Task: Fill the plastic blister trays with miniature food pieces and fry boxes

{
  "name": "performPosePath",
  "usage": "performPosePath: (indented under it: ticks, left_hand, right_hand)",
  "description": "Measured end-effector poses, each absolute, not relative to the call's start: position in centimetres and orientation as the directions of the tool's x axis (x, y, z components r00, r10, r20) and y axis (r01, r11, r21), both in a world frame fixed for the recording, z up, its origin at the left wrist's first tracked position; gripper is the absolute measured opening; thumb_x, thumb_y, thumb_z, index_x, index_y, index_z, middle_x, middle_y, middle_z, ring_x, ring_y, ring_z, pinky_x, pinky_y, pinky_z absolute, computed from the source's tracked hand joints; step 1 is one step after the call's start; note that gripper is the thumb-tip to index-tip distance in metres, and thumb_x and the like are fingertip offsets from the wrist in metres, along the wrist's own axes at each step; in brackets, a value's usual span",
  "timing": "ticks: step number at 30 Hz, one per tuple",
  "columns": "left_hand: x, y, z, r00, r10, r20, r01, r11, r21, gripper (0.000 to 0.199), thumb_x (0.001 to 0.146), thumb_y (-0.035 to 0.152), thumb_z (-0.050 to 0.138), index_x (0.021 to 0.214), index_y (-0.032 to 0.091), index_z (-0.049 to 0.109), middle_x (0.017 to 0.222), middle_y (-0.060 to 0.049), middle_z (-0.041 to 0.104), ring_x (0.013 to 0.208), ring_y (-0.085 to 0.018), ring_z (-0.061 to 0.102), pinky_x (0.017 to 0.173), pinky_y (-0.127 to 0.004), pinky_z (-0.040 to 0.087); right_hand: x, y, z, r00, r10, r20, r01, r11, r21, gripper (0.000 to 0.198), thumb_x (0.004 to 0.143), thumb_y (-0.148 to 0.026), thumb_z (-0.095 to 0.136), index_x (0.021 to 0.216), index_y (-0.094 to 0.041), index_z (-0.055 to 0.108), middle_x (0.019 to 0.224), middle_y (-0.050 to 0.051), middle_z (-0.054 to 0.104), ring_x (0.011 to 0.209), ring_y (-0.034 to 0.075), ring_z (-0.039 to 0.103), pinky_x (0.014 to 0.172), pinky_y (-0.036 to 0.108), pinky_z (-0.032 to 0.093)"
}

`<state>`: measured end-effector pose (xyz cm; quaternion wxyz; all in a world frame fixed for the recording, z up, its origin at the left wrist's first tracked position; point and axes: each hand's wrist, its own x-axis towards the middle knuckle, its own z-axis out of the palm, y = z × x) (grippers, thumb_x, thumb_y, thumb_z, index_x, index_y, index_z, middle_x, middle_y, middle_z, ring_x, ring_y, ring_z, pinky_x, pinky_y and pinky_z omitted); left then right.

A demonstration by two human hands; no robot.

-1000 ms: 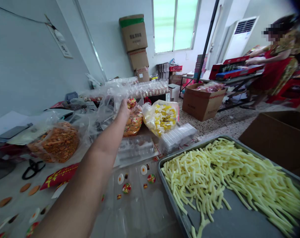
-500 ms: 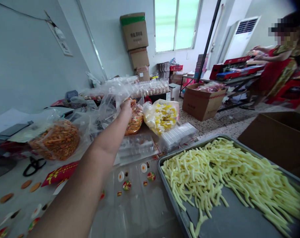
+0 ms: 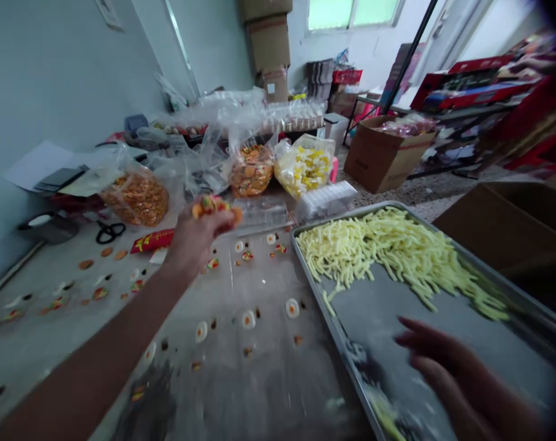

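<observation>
My left hand (image 3: 195, 237) is closed around a handful of small pizza-shaped pieces (image 3: 213, 207), orange with red and green tops. It is over the table, in front of an opened clear bag of similar pieces (image 3: 254, 173). Below, rows of small fried-egg pieces (image 3: 249, 319) and other tiny food-shaped pieces (image 3: 213, 263) lie on clear plastic sheeting (image 3: 232, 392). My right hand (image 3: 452, 373), slightly blurred, hovers over the bare part of a metal tray (image 3: 374, 331), fingers stretched out and holding nothing. Pale yellow fry-like strips (image 3: 342, 245) are heaped at the tray's far side.
A bag of yellow and white pieces (image 3: 308, 165) and clear plastic trays (image 3: 326, 199) stand behind the tray. At left are a bag of orange pieces (image 3: 137, 196), scissors (image 3: 110, 231), a tape roll (image 3: 48, 226) and a red packet (image 3: 152, 240). An open carton (image 3: 502, 226) adjoins the tray.
My left hand has come back from the bag toward me, now with a handful of pizza-shaped pieces. My right hand has come into view over the tray. The view has tilted downward.
</observation>
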<state>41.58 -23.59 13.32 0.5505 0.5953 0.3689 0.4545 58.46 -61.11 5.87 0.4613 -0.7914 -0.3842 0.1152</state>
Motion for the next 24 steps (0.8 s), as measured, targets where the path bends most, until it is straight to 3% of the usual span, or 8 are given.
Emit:
performPosePath:
  ticks: [3,6,10,14,17,20,22,24]
  left_hand:
    - [35.4,-35.7,8.6,0.370,0.919,-0.136,0.195,0.067,0.979,0.021,0.064,0.038,0.079,0.077,0.032,0.064,0.085,-0.001,0.072,0.076,-0.025,0.069,0.071,-0.047,0.062]
    - [31.6,-45.3,4.9,0.326,0.873,-0.362,0.125,0.340,0.932,0.029,0.056,0.044,0.081,0.077,0.033,0.066,0.090,-0.004,0.073,0.079,-0.027,0.070,0.065,-0.044,0.061]
    - [28.5,-52.8,3.6,0.297,0.827,-0.478,0.059,0.484,0.873,0.036,0.058,0.047,0.085,0.079,0.025,0.067,0.078,-0.004,0.072,0.065,-0.020,0.067,0.059,-0.033,0.058]
    - [26.4,-55.2,4.5,0.336,0.781,-0.527,0.017,0.554,0.832,0.043,0.061,0.043,0.090,0.085,0.016,0.066,0.079,-0.003,0.073,0.068,-0.016,0.067,0.063,-0.025,0.058]
    - [25.6,-54.0,5.1,0.409,0.759,-0.507,-0.008,0.558,0.830,0.043,0.066,0.041,0.089,0.090,0.017,0.064,0.085,-0.003,0.074,0.072,-0.015,0.069,0.066,-0.024,0.058]
    - [25.7,-51.2,5.2,0.441,0.801,-0.405,0.027,0.440,0.898,0.041,0.067,0.040,0.089,0.087,0.017,0.062,0.078,-0.001,0.071,0.068,-0.013,0.066,0.056,-0.020,0.054]
    - [26.1,-49.4,5.1,0.470,0.806,-0.361,0.040,0.389,0.920,0.040,0.066,0.040,0.089,0.085,0.017,0.062,0.073,0.001,0.068,0.066,-0.014,0.066,0.049,-0.018,0.051]
    - [26.8,-48.0,4.7,0.510,0.784,-0.353,0.035,0.392,0.919,0.041,0.063,0.039,0.090,0.082,0.016,0.061,0.073,0.001,0.067,0.065,-0.015,0.067,0.046,-0.018,0.049]
  right_hand:
    - [53.2,-58.0,6.6,0.536,0.843,0.039,0.281,-0.134,-0.950,0.046,0.093,-0.051,0.064,0.135,-0.035,0.061,0.113,0.010,0.068,0.081,0.021,0.067,0.066,0.034,0.058]
    - [47.5,-57.0,5.7,0.410,0.909,-0.072,0.022,-0.089,-0.996,0.047,0.090,-0.049,0.071,0.131,-0.027,0.067,0.108,0.008,0.070,0.084,0.019,0.065,0.071,0.030,0.056]
    - [42.0,-59.9,3.2,0.257,0.925,-0.279,-0.359,-0.177,-0.916,0.038,0.082,-0.049,0.080,0.105,-0.018,0.078,0.087,0.007,0.074,0.074,0.018,0.066,0.067,0.028,0.053]
    - [40.3,-62.2,2.0,0.203,0.893,-0.401,-0.433,-0.286,-0.855,0.043,0.069,-0.051,0.089,0.087,-0.014,0.077,0.064,0.004,0.069,0.051,0.012,0.056,0.051,0.023,0.045]
    - [42.3,-61.8,3.2,0.327,0.892,-0.313,-0.246,-0.239,-0.939,0.034,0.072,-0.047,0.084,0.079,-0.015,0.075,0.061,0.003,0.068,0.050,0.013,0.056,0.051,0.024,0.044]
    - [46.7,-59.8,5.1,0.539,0.841,0.047,0.306,-0.144,-0.941,0.015,0.080,-0.033,0.076,0.084,-0.019,0.077,0.072,0.003,0.071,0.060,0.015,0.060,0.057,0.025,0.044]
    - [50.0,-57.7,5.7,0.463,0.844,0.271,0.692,-0.152,-0.706,0.010,0.083,-0.020,0.070,0.089,-0.020,0.078,0.082,0.003,0.074,0.068,0.016,0.063,0.064,0.026,0.044]
    - [52.5,-55.3,5.3,0.263,0.916,0.303,0.905,-0.125,-0.407,0.016,0.084,-0.010,0.066,0.090,-0.020,0.077,0.089,0.005,0.074,0.076,0.017,0.064,0.070,0.028,0.043]
